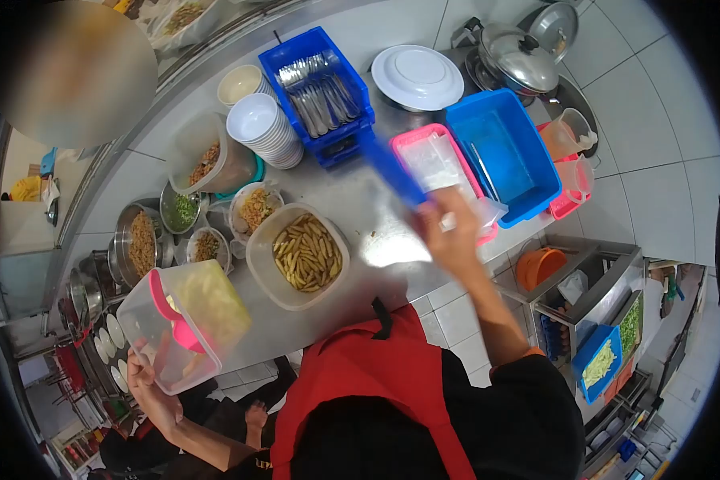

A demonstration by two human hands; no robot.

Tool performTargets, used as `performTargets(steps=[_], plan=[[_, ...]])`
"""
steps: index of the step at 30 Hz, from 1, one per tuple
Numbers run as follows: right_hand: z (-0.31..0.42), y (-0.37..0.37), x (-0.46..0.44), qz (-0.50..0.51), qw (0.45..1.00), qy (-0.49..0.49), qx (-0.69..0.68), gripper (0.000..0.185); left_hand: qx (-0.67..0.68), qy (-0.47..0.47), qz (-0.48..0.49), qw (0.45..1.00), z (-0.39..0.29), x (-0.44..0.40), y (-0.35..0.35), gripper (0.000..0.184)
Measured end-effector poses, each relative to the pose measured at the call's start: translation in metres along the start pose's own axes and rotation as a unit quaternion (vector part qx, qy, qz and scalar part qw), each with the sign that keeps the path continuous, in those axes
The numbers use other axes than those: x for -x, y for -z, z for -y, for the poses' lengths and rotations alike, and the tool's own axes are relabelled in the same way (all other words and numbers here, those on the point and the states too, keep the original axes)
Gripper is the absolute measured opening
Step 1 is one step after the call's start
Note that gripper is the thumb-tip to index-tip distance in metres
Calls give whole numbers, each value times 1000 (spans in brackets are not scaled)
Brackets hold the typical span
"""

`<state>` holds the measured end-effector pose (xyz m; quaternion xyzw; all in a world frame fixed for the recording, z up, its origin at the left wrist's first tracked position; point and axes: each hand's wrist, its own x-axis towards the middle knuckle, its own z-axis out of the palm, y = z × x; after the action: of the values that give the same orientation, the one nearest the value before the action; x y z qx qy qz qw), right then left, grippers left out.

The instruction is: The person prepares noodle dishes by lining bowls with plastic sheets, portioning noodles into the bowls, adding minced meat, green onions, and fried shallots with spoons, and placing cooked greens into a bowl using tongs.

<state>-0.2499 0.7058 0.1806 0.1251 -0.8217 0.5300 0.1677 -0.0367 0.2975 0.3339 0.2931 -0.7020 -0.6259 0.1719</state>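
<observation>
My left hand (154, 394) grips a tilted clear plastic container (140, 316) at its lower edge. Pale yellow-green food (212, 300) shows inside it, along with a pink scoop (186, 334). Over the counter, my right hand (454, 236) is closed round a long, flat blue object (394, 170), too smeared by motion to name. Between the hands stands a square tub (258, 276) of small yellow-green finger-shaped pieces. Just beyond my right hand lies a pink basket (418, 134) with clear plastic bags (440, 160) in it.
A blue bin of spoons and forks (316, 96), stacked white bowls (266, 128), white plates (418, 76) and a blue tub (508, 160) line the counter's back. Bowls of chopped food (142, 248) stand left. Pots (520, 60) and pink-based jugs (568, 136) are at right. Another person's hand (256, 416) shows below.
</observation>
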Motion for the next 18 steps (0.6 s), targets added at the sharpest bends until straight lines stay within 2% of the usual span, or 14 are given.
performTargets(steps=[1, 4, 6, 7, 9, 10, 11, 12, 13, 15, 17, 18], plan=[[-5, -24, 10, 47, 987, 127, 82, 17, 7, 13, 0, 1000, 1, 0, 1, 34], [-34, -83, 35, 88, 979, 132, 129, 17, 20, 27, -5, 999, 12, 0, 19, 30], [-55, -106, 40, 188, 948, 79, 243, 16, 37, 16, -9, 999, 8, 6, 14, 23], [-49, -108, 41, 191, 948, 83, 241, 16, 38, 16, -14, 999, 10, 8, 18, 23], [-25, -102, 40, 149, 972, 28, 180, 18, 47, 5, -8, 999, 19, 13, 29, 20], [-12, -96, 34, 143, 983, 41, 111, 19, 50, 2, -16, 999, 28, 15, 41, 19], [2, -92, 32, 153, 981, 46, 106, 19, 49, 11, -23, 998, 26, 20, 38, 18], [17, -89, 35, 194, 966, -169, -26, 18, 45, 14, -32, 998, 28, 24, 39, 17], [32, -87, 38, 222, 887, -375, -152, 18, 41, 16, -38, 998, 32, 26, 40, 15], [47, -91, 43, 238, 892, -363, -128, 18, 40, 31, -49, 998, 40, 29, 43, 13], [36, -96, 50, 227, 946, -229, -44, 18, 30, 32, -28, 999, 46, 28, 42, 12], [29, -101, 54, 209, 951, -224, -47, 15, 33, 32, -26, 999, 51, 28, 40, 12]])
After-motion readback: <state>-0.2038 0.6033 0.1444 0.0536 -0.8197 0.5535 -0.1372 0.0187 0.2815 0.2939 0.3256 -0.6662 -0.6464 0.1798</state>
